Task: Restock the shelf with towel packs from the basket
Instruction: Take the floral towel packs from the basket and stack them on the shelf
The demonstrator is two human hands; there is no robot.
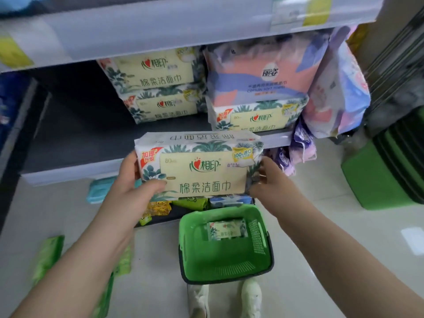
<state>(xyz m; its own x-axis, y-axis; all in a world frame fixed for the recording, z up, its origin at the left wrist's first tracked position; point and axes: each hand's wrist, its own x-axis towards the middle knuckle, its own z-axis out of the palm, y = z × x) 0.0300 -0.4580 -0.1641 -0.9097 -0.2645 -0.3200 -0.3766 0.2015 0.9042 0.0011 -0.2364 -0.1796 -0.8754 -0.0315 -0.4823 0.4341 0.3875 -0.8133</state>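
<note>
Holding a leaf-printed cotton towel pack (199, 165) by its two short ends, the person stands facing the shelf (75, 138), with the pack in the air just in front of the shelf's front edge and above the green basket (226, 260) on the floor. The left hand (135, 182) wraps the left end, thumb across the printed face; the right hand (263, 177) pinches the right end with curled fingers.

This looks like the carrying step: the pack is out of the basket but not yet set down. Next it seems to need lifting forward onto the dark bare stretch of shelf to the left of the stacked matching packs (158, 86), or on top of a stack, kept level so it sits square.

One more pack (227, 230) lies in the basket against its far wall; whether others hide beneath it I cannot tell. The shelf's left side runs out of view, the upper shelf is blurred, and the packets on the lowest shelf behind the held pack are mostly covered.
</note>
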